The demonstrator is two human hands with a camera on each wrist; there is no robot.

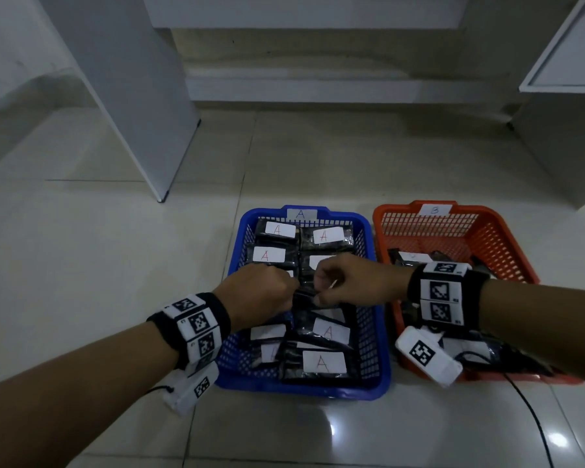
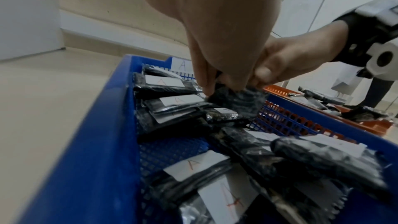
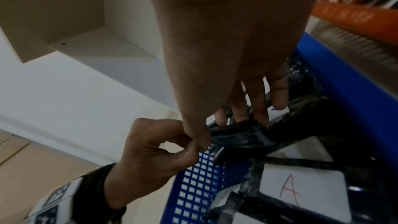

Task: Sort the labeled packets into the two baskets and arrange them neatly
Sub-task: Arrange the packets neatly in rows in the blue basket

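Note:
A blue basket (image 1: 237, 251) marked A sits on the floor and holds several black packets with white A labels (image 1: 324, 362). To its right stands an orange basket (image 1: 507, 251) marked B with a few black packets. Over the middle of the blue basket both hands meet on one black packet (image 1: 304, 296) (image 2: 237, 101) (image 3: 239, 136). My left hand (image 1: 260, 292) pinches its left end, my right hand (image 1: 345, 282) grips its right end. The packet's label is hidden from all views.
White cabinet panels (image 1: 142, 106) stand on the tiled floor at the back left, and a white shelf unit (image 1: 568, 79) at the right. A black cable (image 1: 534, 420) trails over the floor in front of the orange basket.

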